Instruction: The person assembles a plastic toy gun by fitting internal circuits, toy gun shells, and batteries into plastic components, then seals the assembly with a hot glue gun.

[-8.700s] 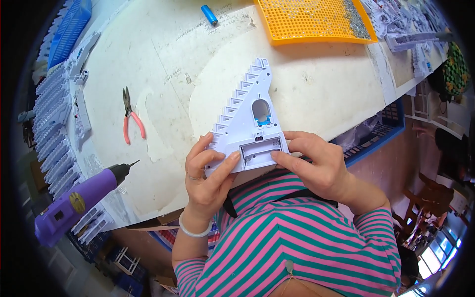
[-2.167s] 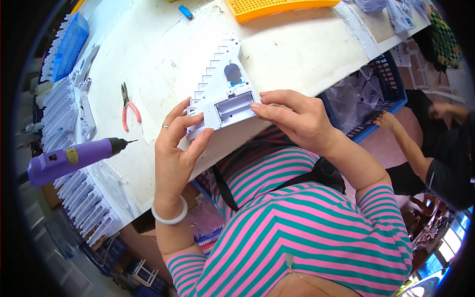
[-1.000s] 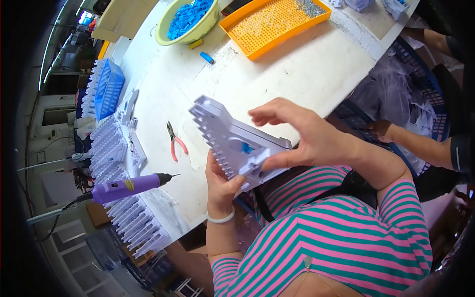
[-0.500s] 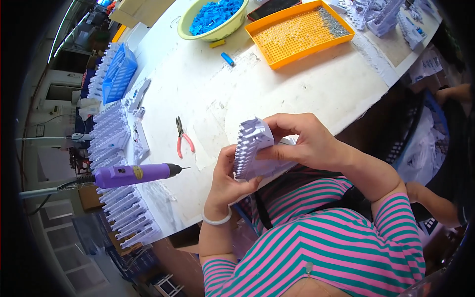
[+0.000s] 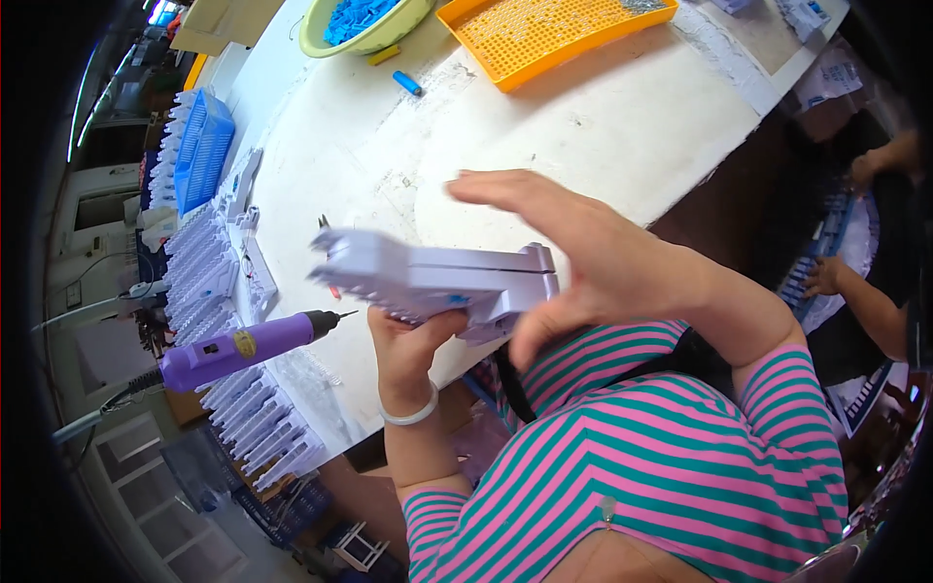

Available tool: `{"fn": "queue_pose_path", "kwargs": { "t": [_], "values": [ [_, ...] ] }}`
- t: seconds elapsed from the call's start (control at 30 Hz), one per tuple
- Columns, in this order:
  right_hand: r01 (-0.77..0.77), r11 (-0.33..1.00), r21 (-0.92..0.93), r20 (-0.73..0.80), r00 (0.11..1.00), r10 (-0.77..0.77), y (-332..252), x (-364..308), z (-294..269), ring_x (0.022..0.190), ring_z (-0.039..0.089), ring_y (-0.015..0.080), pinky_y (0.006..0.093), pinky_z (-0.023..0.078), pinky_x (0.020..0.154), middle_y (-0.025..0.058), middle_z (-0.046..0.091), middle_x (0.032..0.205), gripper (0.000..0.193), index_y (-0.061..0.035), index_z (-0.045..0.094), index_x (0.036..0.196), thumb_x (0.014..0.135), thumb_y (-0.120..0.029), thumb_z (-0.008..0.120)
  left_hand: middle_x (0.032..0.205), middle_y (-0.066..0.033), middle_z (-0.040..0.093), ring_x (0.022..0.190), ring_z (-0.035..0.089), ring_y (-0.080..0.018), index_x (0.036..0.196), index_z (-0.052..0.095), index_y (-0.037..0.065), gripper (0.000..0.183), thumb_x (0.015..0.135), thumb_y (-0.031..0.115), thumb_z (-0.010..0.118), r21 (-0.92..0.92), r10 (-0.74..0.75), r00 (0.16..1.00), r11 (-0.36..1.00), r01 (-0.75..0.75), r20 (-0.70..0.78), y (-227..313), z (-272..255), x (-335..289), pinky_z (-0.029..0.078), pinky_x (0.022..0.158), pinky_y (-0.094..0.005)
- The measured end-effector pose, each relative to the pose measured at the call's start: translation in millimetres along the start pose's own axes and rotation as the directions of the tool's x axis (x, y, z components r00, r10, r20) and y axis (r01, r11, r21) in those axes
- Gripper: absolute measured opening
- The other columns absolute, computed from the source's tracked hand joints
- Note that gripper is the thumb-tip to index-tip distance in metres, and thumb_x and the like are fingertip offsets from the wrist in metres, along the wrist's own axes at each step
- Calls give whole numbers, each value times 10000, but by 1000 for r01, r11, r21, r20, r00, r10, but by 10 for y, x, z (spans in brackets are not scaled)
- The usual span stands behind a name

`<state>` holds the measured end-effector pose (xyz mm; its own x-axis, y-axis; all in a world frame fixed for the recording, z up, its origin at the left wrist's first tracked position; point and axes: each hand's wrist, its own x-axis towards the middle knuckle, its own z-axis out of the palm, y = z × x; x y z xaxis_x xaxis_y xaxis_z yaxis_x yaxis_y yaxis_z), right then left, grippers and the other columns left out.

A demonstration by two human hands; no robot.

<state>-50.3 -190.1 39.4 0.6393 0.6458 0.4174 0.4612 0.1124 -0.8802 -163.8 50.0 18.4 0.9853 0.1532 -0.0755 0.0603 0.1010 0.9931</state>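
A pale lilac plastic housing (image 5: 442,272) with a row of teeth along one side lies across my left hand (image 5: 406,355). The thumb presses its lower side; the other fingers are mostly hidden under it. A small blue bit shows on the housing near the thumb. My right hand (image 5: 607,257) is off the housing, just beyond its right end, with fingers stretched and thumb apart. Left of my left hand, a purple electric screwdriver (image 5: 248,350) points its bit toward the housing. Pliers (image 5: 335,291) lie on the table, mostly covered by the housing.
On the white table (image 5: 486,136) are a bowl (image 5: 418,24) of blue pieces, an orange perforated tray (image 5: 544,44), and a small blue cylinder (image 5: 407,84). Lilac parts (image 5: 199,257) line the left edge beside a blue basket (image 5: 206,141). Another person's hand (image 5: 826,277) is at right.
The housing has turned from upright to lying lengthwise and shifted left. My right hand has let go of it and opened. The view has moved slightly, too.
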Motion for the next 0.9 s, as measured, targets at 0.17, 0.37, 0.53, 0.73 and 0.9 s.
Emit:
{"fn": "queue_pose_path", "kwargs": {
  "t": [0.17, 0.37, 0.53, 0.73, 0.9],
  "values": [
    [-80, 997, -22, 98, 992, 82, 18, -285, -18, 1291, 586, 345, 400, 486, 1076, 188, 587, 1383, 965, -11, 484, 1438, 646, -278, 966, 1147, -217, 719, 1047, 715, -302, 1174, 661, -76, 520, 742, 91, 897, -118, 190, 981, 974, -193, -40, -13, 54, -48, 597, 883, -398],
    [38, 999, 29, -9, 999, -38, 58, -322, 145, 1210, 634, 312, 380, 547, 985, 174, 609, 1346, 794, -23, 529, 1359, 675, -88, 926, 1147, -248, 702, 1084, 706, -415, 1159, 597, -18, 518, 794, 205, 890, -121, 279, 960, 953, -279, -19, -53, 148, -37, 612, 900, -505],
    [76, 993, 95, -91, 994, -68, -28, -320, 207, 1115, 656, 352, 410, 561, 937, 171, 642, 1201, 601, 2, 548, 1252, 719, -62, 819, 1148, -284, 695, 1118, 691, -442, 1142, 598, -8, 414, 872, 205, 828, -132, 347, 933, 933, -334, 94, -46, 154, -64, 574, 966, -556],
    [90, 993, 76, -89, 993, -84, -16, -374, 173, 1118, 672, 362, 412, 568, 934, 197, 657, 1217, 628, 13, 567, 1262, 688, -22, 821, 1144, -298, 690, 1135, 681, -449, 1130, 603, -11, 345, 915, 190, 783, -179, 394, 907, 913, -367, 150, -50, 174, -52, 540, 1002, -592],
    [111, 992, 66, -112, 988, -103, 28, -371, 173, 1030, 687, 356, 402, 579, 874, 172, 668, 1151, 533, 7, 581, 1209, 724, -42, 797, 1152, -295, 693, 1120, 690, -438, 1122, 598, -21, 364, 892, 172, 802, -99, 386, 907, 922, -374, 170, -38, 191, -56, 553, 994, -556]
  ]
}}
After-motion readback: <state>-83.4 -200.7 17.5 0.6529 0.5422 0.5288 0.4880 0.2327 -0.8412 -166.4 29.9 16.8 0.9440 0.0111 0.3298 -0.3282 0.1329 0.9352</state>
